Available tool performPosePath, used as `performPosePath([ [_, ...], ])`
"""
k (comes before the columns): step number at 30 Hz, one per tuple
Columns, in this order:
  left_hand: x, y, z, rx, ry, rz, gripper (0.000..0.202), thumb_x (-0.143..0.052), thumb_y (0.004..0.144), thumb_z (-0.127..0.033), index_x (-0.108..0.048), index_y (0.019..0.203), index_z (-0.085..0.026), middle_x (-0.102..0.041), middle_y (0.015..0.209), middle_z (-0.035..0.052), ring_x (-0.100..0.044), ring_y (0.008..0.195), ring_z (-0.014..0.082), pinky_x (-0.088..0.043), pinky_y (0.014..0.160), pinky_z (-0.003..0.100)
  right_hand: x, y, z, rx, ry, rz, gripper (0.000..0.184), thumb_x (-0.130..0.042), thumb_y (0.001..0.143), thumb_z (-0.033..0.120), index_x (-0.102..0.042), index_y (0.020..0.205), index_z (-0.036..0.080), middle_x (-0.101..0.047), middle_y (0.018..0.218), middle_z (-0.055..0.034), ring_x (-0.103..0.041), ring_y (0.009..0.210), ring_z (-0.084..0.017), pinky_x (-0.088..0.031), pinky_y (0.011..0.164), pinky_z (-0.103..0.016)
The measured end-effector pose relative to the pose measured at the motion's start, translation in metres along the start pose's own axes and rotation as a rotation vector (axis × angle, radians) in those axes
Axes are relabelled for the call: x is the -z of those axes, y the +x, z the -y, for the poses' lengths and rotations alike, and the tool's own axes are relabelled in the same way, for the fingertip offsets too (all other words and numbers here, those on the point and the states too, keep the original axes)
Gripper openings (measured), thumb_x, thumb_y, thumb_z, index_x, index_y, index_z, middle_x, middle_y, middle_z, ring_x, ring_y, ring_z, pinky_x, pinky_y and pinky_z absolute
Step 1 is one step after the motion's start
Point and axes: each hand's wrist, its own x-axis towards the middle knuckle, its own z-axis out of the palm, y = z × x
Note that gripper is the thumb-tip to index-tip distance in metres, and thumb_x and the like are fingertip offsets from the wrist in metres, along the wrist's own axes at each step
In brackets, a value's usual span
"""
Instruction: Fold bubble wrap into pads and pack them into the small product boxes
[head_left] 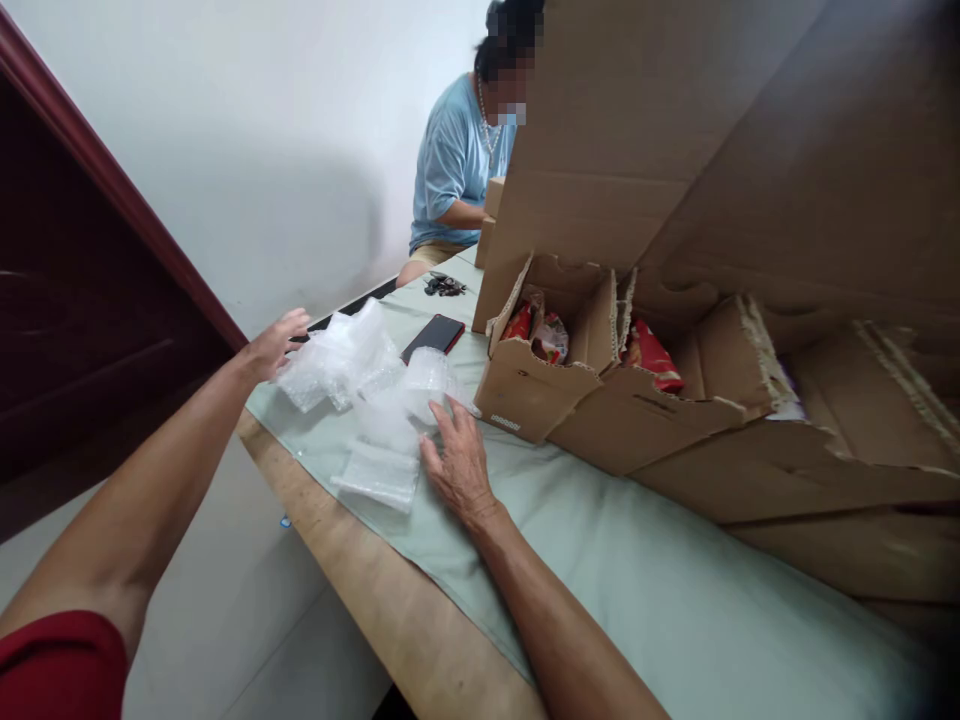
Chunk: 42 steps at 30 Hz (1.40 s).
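Note:
A loose heap of clear bubble wrap lies on the cloth-covered table, its sheets crumpled and overlapping. My left hand is at the heap's far left side, fingers stretched out beside the wrap; whether they touch it I cannot tell. At the heap's right edge, my right hand rests with fingers spread over the wrap, gripping nothing. A flatter folded piece of bubble wrap lies left of my right hand, toward the table edge. Just behind the heap is a dark phone with a red edge.
Cardboard boxes with cut-open compartments stand along the right, holding red packets. A bunch of keys lies farther back. Across the table sits a person in a blue shirt. A wooden table edge runs along the near left; a dark door stands left.

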Motion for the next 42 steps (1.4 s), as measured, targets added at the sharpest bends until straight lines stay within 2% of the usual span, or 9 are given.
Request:
performPosePath([
  [5, -0.017, -0.020, -0.006, -0.173, 0.096, 0.042, 0.091, -0.046, 0.085, -0.076, -0.033, 0.159, -0.026, -0.035, 0.165, 0.0133, -0.038, 0.149, 0.0364, -0.033, 0.119, 0.052, 0.001, 0.000, -0.002, 0.019, 0.014, 0.014, 0.046, -0.052, 0.095, 0.023, -0.058, 0.140, 0.015, -0.052, 0.149, -0.0188, -0.050, 0.135, -0.031, -0.044, 0.110, -0.048],
  [10, -0.048, -0.025, -0.009, -0.341, 0.239, 0.239, 0.097, -0.071, 0.067, -0.069, -0.053, 0.147, -0.017, -0.050, 0.155, 0.0156, -0.037, 0.149, 0.0383, -0.023, 0.125, 0.049, 0.002, 0.002, 0.001, 0.019, -0.015, 0.062, 0.045, -0.052, 0.095, 0.022, -0.058, 0.140, 0.016, -0.052, 0.150, -0.0177, -0.050, 0.134, -0.030, -0.045, 0.109, -0.047],
  [16, -0.032, -0.032, -0.004, -0.302, 0.158, 0.115, 0.106, -0.062, 0.076, -0.075, -0.031, 0.161, -0.018, -0.020, 0.170, 0.0164, -0.023, 0.154, 0.0430, -0.021, 0.124, 0.058, 0.007, 0.003, 0.005, 0.005, -0.007, 0.078, 0.048, -0.050, 0.095, 0.019, -0.056, 0.142, 0.017, -0.052, 0.151, -0.0169, -0.049, 0.137, -0.029, -0.045, 0.108, -0.045],
  [26, -0.033, -0.045, 0.014, -0.280, 0.077, 0.038, 0.091, -0.050, 0.083, -0.080, -0.048, 0.151, -0.020, -0.047, 0.158, 0.0164, -0.041, 0.148, 0.0365, -0.033, 0.121, 0.050, 0.010, 0.009, 0.015, 0.031, 0.025, 0.174, 0.042, -0.054, 0.094, 0.016, -0.062, 0.135, 0.015, -0.052, 0.153, -0.0179, -0.054, 0.135, -0.029, -0.044, 0.111, -0.046],
  [28, -0.031, -0.054, 0.009, -0.289, 0.113, -0.017, 0.094, -0.053, 0.082, -0.078, -0.044, 0.153, -0.017, -0.039, 0.162, 0.0198, -0.031, 0.152, 0.0393, -0.026, 0.124, 0.055, 0.016, 0.011, 0.018, 0.038, 0.031, 0.203, 0.042, -0.054, 0.094, 0.016, -0.062, 0.135, 0.015, -0.053, 0.152, -0.0181, -0.054, 0.136, -0.028, -0.043, 0.112, -0.044],
  [31, -0.032, -0.091, 0.001, -0.386, 0.212, -0.184, 0.098, -0.058, 0.085, -0.071, -0.031, 0.159, -0.013, -0.016, 0.170, 0.0227, -0.008, 0.158, 0.0421, -0.006, 0.125, 0.063, 0.040, 0.004, 0.021, 0.028, 0.036, 0.215, 0.043, -0.050, 0.097, 0.016, -0.061, 0.138, 0.016, -0.057, 0.149, -0.0159, -0.054, 0.136, -0.026, -0.043, 0.111, -0.043],
  [33, -0.041, -0.132, -0.001, -0.634, 0.374, -0.283, 0.086, -0.059, 0.090, -0.062, -0.034, 0.158, -0.017, -0.018, 0.170, 0.0207, -0.017, 0.157, 0.0413, -0.011, 0.125, 0.062, 0.064, -0.013, 0.021, 0.023, 0.045, 0.221, 0.041, -0.050, 0.098, 0.018, -0.062, 0.137, 0.020, -0.063, 0.143, -0.0119, -0.057, 0.133, -0.025, -0.044, 0.109, -0.043],
  [37, -0.074, -0.209, 0.016, -1.116, 0.596, 0.035, 0.060, -0.061, 0.094, -0.040, -0.048, 0.151, -0.032, -0.042, 0.162, 0.0081, -0.029, 0.155, 0.0340, -0.014, 0.127, 0.057, 0.120, -0.075, 0.012, -0.019, 0.088, 0.253, 0.035, -0.052, 0.099, 0.024, -0.065, 0.132, 0.023, -0.073, 0.129, -0.0079, -0.066, 0.120, -0.024, -0.046, 0.106, -0.045],
  [42, -0.081, -0.207, 0.068, -1.142, 0.521, 0.086, 0.071, -0.056, 0.078, -0.025, -0.051, 0.142, -0.057, -0.067, 0.138, -0.0065, -0.054, 0.138, 0.0341, -0.017, 0.123, 0.067, 0.191, -0.182, -0.003, -0.184, 0.045, 0.187, 0.028, -0.055, 0.098, 0.025, -0.071, 0.121, 0.025, -0.078, 0.116, -0.0058, -0.073, 0.105, -0.023, -0.053, 0.098, -0.042],
])
